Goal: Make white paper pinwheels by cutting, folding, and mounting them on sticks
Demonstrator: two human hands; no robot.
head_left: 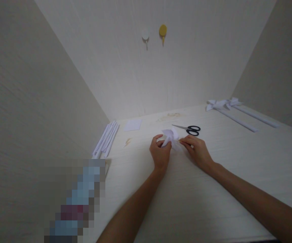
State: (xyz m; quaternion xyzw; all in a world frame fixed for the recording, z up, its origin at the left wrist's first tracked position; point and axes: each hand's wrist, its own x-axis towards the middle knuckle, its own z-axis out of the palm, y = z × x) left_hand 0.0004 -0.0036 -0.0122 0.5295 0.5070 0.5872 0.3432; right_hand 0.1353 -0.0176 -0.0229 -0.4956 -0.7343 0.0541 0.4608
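Near the middle of the table, my left hand (160,153) is closed on a folded white paper pinwheel (171,135), thumb and fingers gripping its curled blades. To its right, the fingertips of my right hand (195,148) pinch a thin pale-brown toothpick (180,141), close against the pinwheel; whether its tip has gone through the paper I cannot tell. Just beyond my right hand lie black-handled scissors (191,129), blades toward the left. A flat square of white paper (132,125) rests farther back on the left.
Rolled white paper tubes (107,136) are stacked at the left wall. Two finished-looking pinwheels on paper sticks (237,119) lie at the back right. Small thin sticks (127,142) sit on the white table (237,162). Two hooks, one yellow (163,31), hang on the back wall.
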